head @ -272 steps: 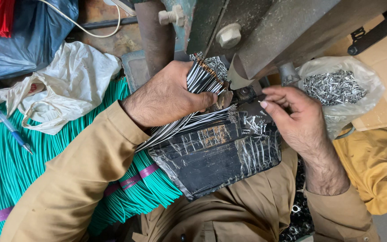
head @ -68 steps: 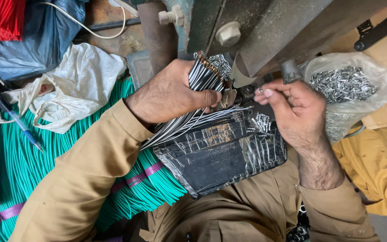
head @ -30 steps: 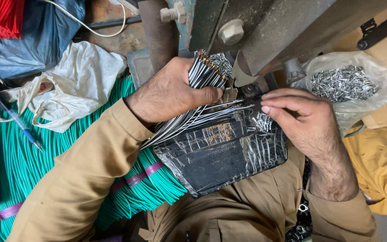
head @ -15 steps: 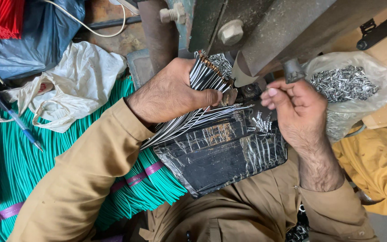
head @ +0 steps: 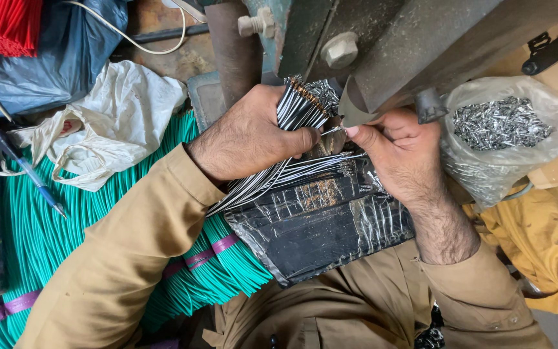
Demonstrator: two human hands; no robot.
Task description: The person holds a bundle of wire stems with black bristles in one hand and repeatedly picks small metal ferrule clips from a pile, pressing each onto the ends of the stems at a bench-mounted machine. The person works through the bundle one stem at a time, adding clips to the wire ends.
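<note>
A black foil-wrapped board [head: 321,226] lies across the person's lap, a flat rest under the work. Beside it lies a bundle of green wires [head: 46,239], banded in purple. Just above the board, the left hand [head: 250,132] is clamped round a sheaf of black-and-white wires [head: 298,113], cut ends fanned toward the machine [head: 389,39], probably so that single ones come free. The right hand [head: 398,152] pinches one wire end close under the machine. Farther off, a clear bag of small metal pieces [head: 502,129] sits open within reach.
</note>
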